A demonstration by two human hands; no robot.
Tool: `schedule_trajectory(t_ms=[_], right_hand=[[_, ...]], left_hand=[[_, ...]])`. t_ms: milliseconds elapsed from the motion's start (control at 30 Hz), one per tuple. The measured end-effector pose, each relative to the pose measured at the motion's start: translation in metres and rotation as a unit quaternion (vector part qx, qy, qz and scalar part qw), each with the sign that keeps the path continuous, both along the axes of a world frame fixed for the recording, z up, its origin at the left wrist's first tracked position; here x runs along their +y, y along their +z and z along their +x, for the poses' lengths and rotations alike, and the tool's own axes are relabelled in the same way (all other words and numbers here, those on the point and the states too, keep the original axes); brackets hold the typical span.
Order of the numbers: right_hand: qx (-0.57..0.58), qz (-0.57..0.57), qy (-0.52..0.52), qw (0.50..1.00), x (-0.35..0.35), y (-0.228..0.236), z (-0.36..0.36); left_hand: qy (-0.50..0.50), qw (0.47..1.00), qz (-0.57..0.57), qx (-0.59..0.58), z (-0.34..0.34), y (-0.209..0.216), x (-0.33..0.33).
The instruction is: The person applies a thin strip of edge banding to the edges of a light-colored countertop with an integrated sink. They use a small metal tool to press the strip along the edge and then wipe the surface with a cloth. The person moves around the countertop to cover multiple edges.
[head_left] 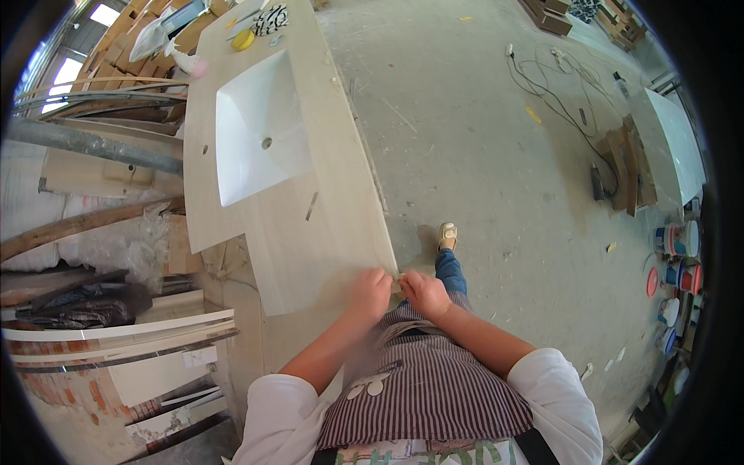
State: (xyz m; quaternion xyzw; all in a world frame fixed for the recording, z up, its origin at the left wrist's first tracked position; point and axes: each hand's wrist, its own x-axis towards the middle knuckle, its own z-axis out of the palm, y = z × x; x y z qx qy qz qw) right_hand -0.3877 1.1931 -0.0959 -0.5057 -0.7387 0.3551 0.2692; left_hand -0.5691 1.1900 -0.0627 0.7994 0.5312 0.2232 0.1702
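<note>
A pale wood-toned countertop [341, 225] with a white rectangular sink basin [260, 101] stretches away in front of me on the left. At its near right corner my left hand [372, 294] is closed, with its fingers curled over the top surface by the edge. Right beside it, my right hand [425, 296] is pinched closed just off the corner. Something small and beige shows between the two hands, too little of it to name. My fingers hide most of it. A thin dark strip [311, 207] lies on the countertop near the basin.
On the far end sit a yellow tape roll [243, 40] and a patterned cloth [271, 19]; a spray bottle [186, 60] stands beside that end. Boards and a black plastic bag [85, 304] crowd the left. Cables [542, 89] and paint buckets [682, 239] lie at right.
</note>
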Motion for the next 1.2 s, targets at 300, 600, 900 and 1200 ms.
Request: schedule_trajectory(t_ms=[300,600,900,1200], right_hand=[[0.082,-0.192,-0.046,0.977,-0.034,0.021,0.059],[0.099,-0.189,-0.386,0.897,-0.003,0.016,0.215],[0.048,-0.243,-0.275,0.929,0.007,0.009,0.231],[0.057,-0.255,-0.302,0.917,0.131,-0.002,0.319]], left_hand=[[0.057,0.993,-0.095,-0.027,-0.017,0.014,-0.031],[0.123,0.981,-0.080,0.130,0.002,-0.002,-0.013],[0.233,0.956,-0.066,0.167,0.042,-0.020,0.106],[0.411,0.893,-0.107,0.148,0.034,-0.035,0.209]])
